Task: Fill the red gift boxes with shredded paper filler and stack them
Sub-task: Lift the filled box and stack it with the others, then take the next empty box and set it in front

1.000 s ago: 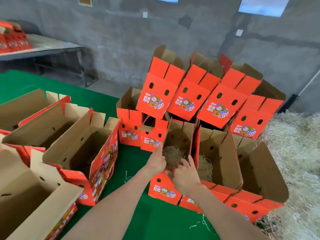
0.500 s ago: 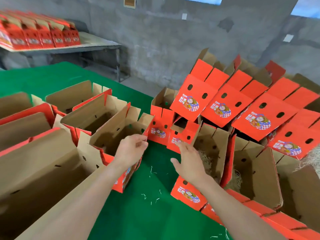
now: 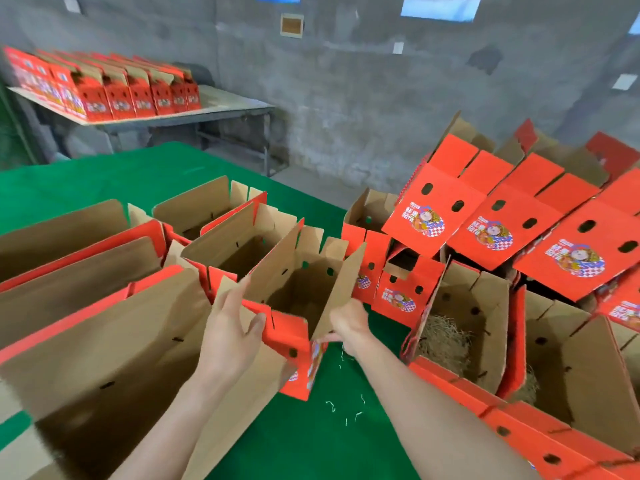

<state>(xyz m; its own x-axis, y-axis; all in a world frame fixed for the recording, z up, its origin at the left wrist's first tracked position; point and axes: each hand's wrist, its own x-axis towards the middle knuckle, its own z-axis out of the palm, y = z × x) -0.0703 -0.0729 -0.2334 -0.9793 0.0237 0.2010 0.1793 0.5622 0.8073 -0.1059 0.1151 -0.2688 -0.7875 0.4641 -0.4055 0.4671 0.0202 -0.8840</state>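
Scene: a person's view down at a green bench (image 3: 329, 441) crowded with open red gift boxes that show brown cardboard inside.
Empty box (image 3: 294, 296): it stands open between the two forearms, last in a row of empty boxes (image 3: 86, 306) that runs off to the left. No filler shows inside it.
Left hand (image 3: 228, 337): it is mostly open, with straight fingers laid against the box's near left corner and the thumb on the red end flap.
Right hand (image 3: 349, 327): its fingers curl round the lower corner of the tall flap (image 3: 341, 289) on the box's right side.
Box and hands: the box sits between the hands, touching both, with its near end wall just beyond the palms.
Shredded paper (image 3: 443, 344): a tuft lies in the filled box (image 3: 485, 306) just right of the right forearm. A few loose strands (image 3: 346, 410) lie on the bench.
Stacked boxes (image 3: 485, 223): a leaning pile rises behind the filled box.
Risk, grip: one hand holds only a thin flap, so a pull may well bend or tear the flap, or tip the box.
Risk, crowding: swinging the box rightward could clip the filled box or nudge the leaning pile, which looks likely to slide.
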